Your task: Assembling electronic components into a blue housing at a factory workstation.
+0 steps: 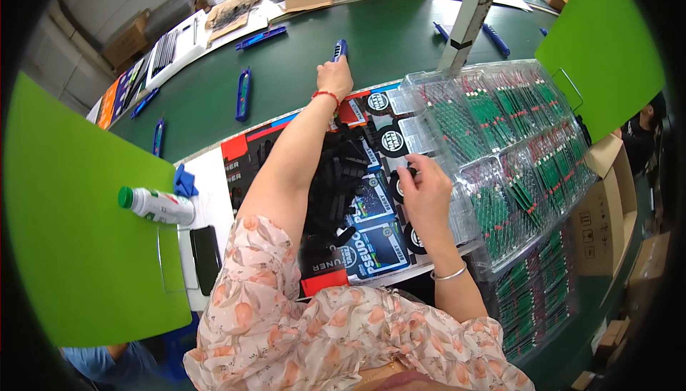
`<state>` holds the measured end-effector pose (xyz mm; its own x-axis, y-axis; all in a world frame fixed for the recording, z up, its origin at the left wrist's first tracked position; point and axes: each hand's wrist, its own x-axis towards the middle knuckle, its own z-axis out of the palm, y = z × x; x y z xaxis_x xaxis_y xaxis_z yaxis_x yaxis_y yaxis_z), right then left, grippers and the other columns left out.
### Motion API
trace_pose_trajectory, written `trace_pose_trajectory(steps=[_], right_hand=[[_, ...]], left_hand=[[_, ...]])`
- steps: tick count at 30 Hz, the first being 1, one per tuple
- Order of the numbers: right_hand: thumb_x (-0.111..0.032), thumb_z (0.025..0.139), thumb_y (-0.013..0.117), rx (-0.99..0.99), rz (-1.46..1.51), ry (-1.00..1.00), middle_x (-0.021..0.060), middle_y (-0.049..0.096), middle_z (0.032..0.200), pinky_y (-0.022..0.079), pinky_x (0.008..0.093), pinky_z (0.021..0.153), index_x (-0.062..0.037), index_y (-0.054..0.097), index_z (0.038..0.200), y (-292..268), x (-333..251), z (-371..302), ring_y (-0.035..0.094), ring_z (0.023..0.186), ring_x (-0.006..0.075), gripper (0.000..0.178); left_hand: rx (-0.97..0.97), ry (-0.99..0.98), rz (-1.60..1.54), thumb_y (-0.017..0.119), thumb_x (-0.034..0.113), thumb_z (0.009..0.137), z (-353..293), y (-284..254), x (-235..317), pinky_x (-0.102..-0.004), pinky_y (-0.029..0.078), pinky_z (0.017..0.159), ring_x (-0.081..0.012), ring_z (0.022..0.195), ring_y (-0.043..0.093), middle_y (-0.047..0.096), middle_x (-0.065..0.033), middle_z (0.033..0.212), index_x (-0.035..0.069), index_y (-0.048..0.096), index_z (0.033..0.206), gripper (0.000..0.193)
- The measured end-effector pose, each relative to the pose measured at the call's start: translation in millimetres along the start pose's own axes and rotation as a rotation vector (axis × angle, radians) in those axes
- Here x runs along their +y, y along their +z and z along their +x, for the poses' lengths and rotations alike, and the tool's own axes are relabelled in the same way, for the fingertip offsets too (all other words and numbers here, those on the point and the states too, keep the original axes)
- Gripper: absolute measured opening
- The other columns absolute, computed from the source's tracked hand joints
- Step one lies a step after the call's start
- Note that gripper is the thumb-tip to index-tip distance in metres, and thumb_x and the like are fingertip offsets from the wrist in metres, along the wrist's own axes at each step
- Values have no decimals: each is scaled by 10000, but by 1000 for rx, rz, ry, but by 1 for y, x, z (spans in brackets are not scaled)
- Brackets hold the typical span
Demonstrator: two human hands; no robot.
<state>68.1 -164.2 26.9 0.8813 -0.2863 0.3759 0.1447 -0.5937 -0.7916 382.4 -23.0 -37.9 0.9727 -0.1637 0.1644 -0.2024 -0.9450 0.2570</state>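
My left arm stretches forward over the green belt (300,62), where my left hand (334,78) is closed around a slim blue device (339,50). What kind of device it is I cannot make out. Close to my body, on the right, my right hand (427,198) has its thumb and fingertips pinched together above the printed mat (379,248). Something dark shows at those fingertips, but I cannot tell it from the black print below. A heap of small black parts (336,176) lies on the mat between my two arms.
More blue devices (244,94) lie scattered on the belt. Clear plastic trays (493,155) hold many green circuit boards with wires to the right. Green partitions (78,219) stand at both sides. A white bottle (161,205) and a dark phone (206,259) lie at left.
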Motion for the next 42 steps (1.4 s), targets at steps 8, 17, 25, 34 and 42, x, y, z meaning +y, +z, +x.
trace_pose_trajectory(steps=[8,17,25,34,42], right_hand=[[-20,830,696,32,430,132,59,672,830,494,226,603,14,684,962,-17,-2,-7,621,677,88,137],[-40,814,720,-44,577,15,43,689,843,481,216,587,0,685,1000,-22,-35,-16,587,672,70,194],[-56,801,719,-4,362,-34,72,694,778,441,253,513,-9,699,951,-30,-36,-41,563,565,96,158],[-85,721,737,59,73,-117,75,525,1054,494,311,634,-64,640,1079,-35,-31,-49,551,690,172,372],[-22,682,745,-51,294,60,131,512,1075,504,279,634,-82,450,1348,-45,-15,-46,570,678,144,731]], left_hand=[[-321,-115,-1704,423,86,957,-145,-132,17,-285,533,689,-166,811,592,624,-129,1032,81,236,1513,586],[-368,-190,-1751,369,285,1050,-334,-130,56,-234,444,554,-102,660,541,629,-125,978,59,305,1480,490],[-345,-172,-1855,411,275,1043,-366,-109,75,-229,461,565,-102,687,565,632,-118,993,80,344,1467,472],[-301,-195,-1863,391,277,1049,-380,-105,86,-215,437,563,-83,650,526,640,-109,980,61,361,1463,467],[-363,-155,-1869,407,296,1044,-385,-88,86,-234,453,543,-119,660,545,635,-134,991,91,336,1479,486]])
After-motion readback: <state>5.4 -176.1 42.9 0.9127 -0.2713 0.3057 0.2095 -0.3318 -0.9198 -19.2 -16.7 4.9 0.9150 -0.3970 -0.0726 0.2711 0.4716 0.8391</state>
